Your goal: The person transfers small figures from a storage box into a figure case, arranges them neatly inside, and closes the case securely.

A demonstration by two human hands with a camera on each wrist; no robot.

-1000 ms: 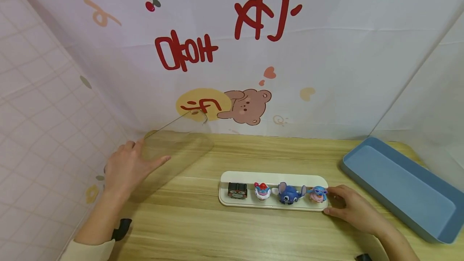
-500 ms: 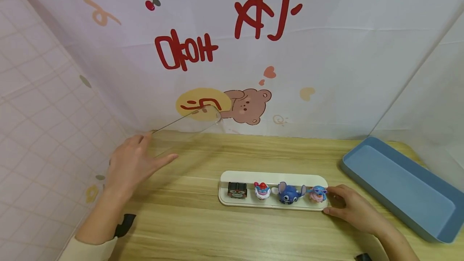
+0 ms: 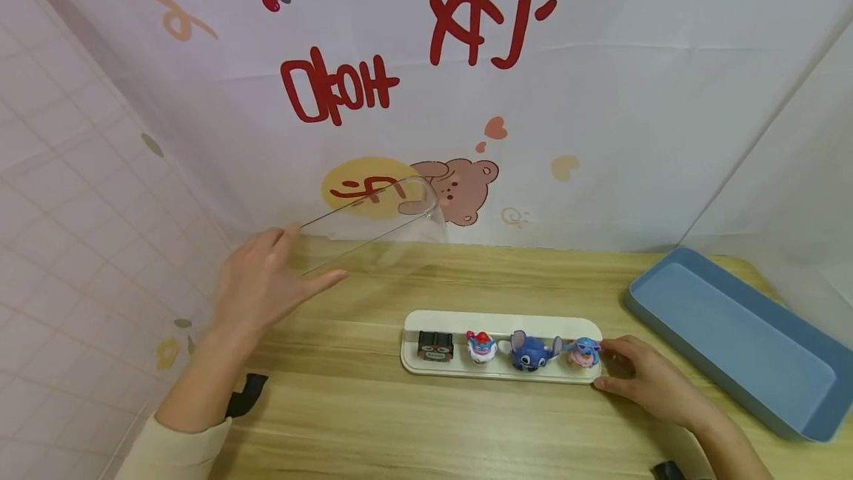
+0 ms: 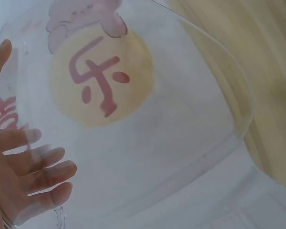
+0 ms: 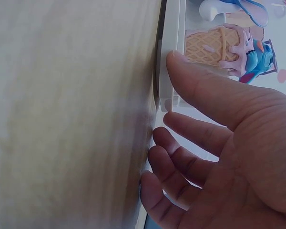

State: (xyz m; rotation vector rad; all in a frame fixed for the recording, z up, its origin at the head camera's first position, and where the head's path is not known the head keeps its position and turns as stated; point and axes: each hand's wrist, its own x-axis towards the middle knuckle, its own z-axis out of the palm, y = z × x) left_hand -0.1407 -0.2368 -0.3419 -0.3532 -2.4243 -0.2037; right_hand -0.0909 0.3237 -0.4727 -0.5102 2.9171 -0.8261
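My left hand (image 3: 258,289) holds a long clear plastic cover (image 3: 373,222) up off the table, tilted, its far end raised in front of the printed bear. Through the clear wall in the left wrist view, its fingers (image 4: 50,179) show. A white display base (image 3: 506,323) lies on the table with a row of small figures: a black block-shaped one (image 3: 436,347), a white one with a red top (image 3: 481,348), a blue big-eared one (image 3: 531,352) and a blue one on an ice-cream cone (image 5: 214,45). My right hand (image 3: 656,385) holds the base's right end, thumb at its front corner.
A blue rectangular tray (image 3: 740,347) stands on the wooden table (image 3: 413,428) to the right, behind my right hand. White printed cloth (image 3: 600,95) hangs behind the table and along both sides.
My left hand has moved right and away from me with the clear cover, whose far end has risen and shifted right. My right hand and the base stay put.
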